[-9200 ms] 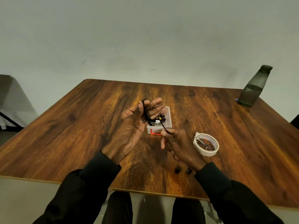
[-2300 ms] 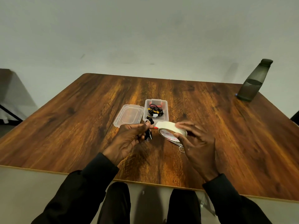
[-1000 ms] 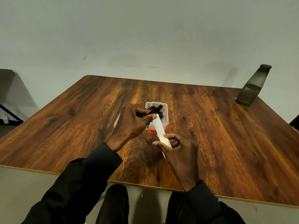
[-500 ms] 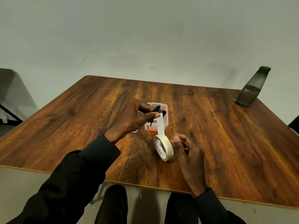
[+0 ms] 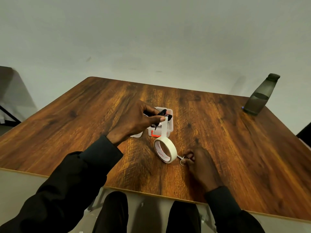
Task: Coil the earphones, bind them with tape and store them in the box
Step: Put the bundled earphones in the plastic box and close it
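My left hand [image 5: 133, 121] is raised over the table, pinching a black coil of earphones [image 5: 162, 113] together with the free end of the masking tape. A strip of tape runs down from the thumb to the cream tape roll [image 5: 165, 150], which hangs on edge near the tabletop. Behind the strip sits the small clear plastic box [image 5: 170, 128] with a red clasp. My right hand [image 5: 200, 163] rests on the table to the right of the roll, its fingers closing on the handles of small scissors [image 5: 182, 159].
The box's clear lid [image 5: 136, 135] lies mostly hidden under my left hand. A dark grey bottle [image 5: 260, 96] stands at the far right corner of the wooden table [image 5: 235, 148]. My knees are below the near edge.
My right hand has let go of the tape roll and moved right and down to the scissors. The roll now hangs from the strip that my left hand holds.
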{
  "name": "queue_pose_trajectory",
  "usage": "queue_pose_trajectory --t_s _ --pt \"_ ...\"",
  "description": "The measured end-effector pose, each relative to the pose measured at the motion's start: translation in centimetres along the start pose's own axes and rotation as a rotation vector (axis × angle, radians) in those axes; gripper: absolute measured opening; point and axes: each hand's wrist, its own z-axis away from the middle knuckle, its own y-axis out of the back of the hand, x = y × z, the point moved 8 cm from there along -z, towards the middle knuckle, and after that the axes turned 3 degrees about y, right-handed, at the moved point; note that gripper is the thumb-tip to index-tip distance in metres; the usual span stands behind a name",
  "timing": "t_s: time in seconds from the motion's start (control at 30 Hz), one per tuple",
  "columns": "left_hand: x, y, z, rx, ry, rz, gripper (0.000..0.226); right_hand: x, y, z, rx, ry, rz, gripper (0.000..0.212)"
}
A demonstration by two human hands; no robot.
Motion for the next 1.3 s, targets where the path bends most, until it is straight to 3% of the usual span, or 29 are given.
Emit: queue_pose_trajectory --t_s 0.23,0.37,0.47,0.5,0.73,0.9,1.17,1.3 --pt "-0.3 0.3 -0.2 0.017 -0.010 -0.027 0.005 0.9 0.5 0.2 -0.074 -0.146 -0.091 0.010" --pt "-0.3 0.4 -0.4 0.017 -0.022 -0.036 0.005 2.1 0.2 0.6 -0.145 -0.243 -0.238 0.025" --pt "-0.4 0.5 -0.5 0.031 -0.017 -0.047 0.005 1.8 1.1 0.5 -0.166 -0.183 -0.273 0.007" --pt "-0.4 0.6 -0.6 0.032 -0.018 -0.053 0.005 1.4 1.6 0.6 -0.158 -0.162 -0.305 0.001" --pt "-0.9 0.8 -1.0 0.037 -0.017 -0.064 0.009 0.7 3.7 0.2 0.102 -0.135 -0.742 0.014" --pt "-0.9 1.0 -0.9 0.043 -0.027 -0.040 0.006 -0.7 3.0 -1.0 0.095 -0.106 -0.960 0.022" --pt "-2.3 1.0 -0.9 0.049 0.027 0.033 0.009 -2.7 -1.0 -1.1 -0.192 -0.199 -1.338 0.033" --pt "-2.6 0.9 -1.0 0.048 0.033 0.057 0.011 -3.3 -2.0 0.6 -0.272 -0.204 -1.322 0.028"
